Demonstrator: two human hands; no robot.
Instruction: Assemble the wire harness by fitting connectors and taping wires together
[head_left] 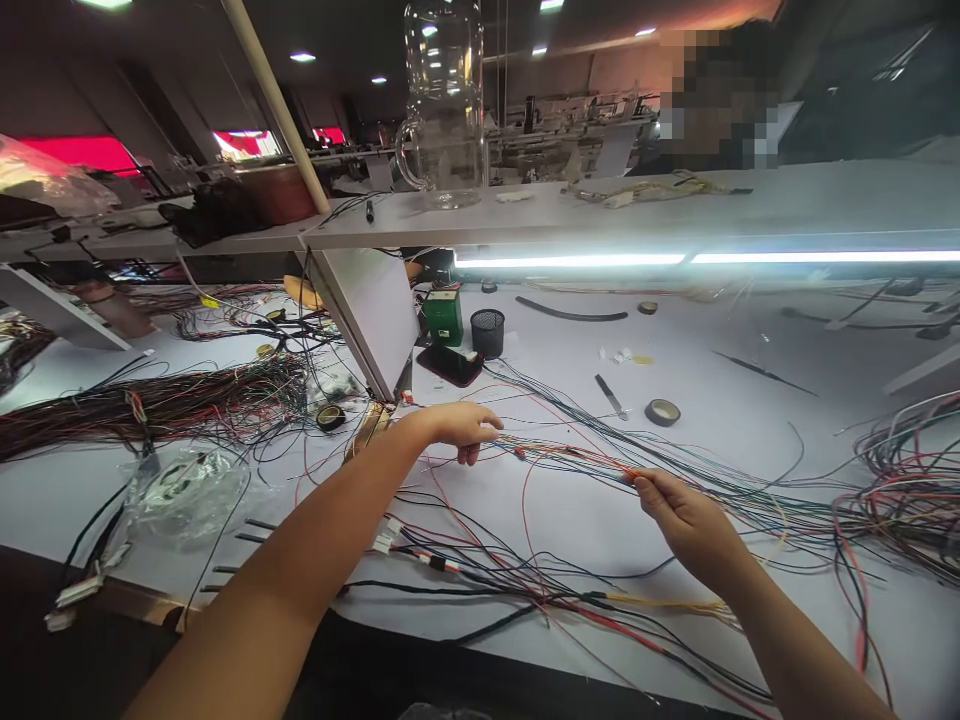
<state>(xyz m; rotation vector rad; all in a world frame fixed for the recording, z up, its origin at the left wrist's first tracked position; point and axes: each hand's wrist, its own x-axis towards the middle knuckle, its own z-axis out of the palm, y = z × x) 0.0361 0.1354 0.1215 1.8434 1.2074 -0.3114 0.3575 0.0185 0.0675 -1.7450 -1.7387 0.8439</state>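
Note:
My right hand [679, 510] pinches a thin bundle of coloured wires [574, 455] between thumb and fingers, with orange strands showing at the grip. The bundle runs leftward above the white table to my left hand [466, 430]. That hand is palm down, some fingers stretched out and others hanging lower, at the bundle's left end. Whether its fingertips touch the wires I cannot make out. Below both hands lies a wire harness [540, 590] with black sleeves, red and yellow wires, and white connectors [386, 537] at its left.
Loose wires [907, 480] pile at the right, and a dark wire bundle [187, 405] lies left. Behind stand a mesh cup [487, 335], a green box [444, 318], a phone [450, 365], a tape roll [662, 412] and a knife [611, 397]. A glass jug [448, 150] tops the shelf; a person sits beyond.

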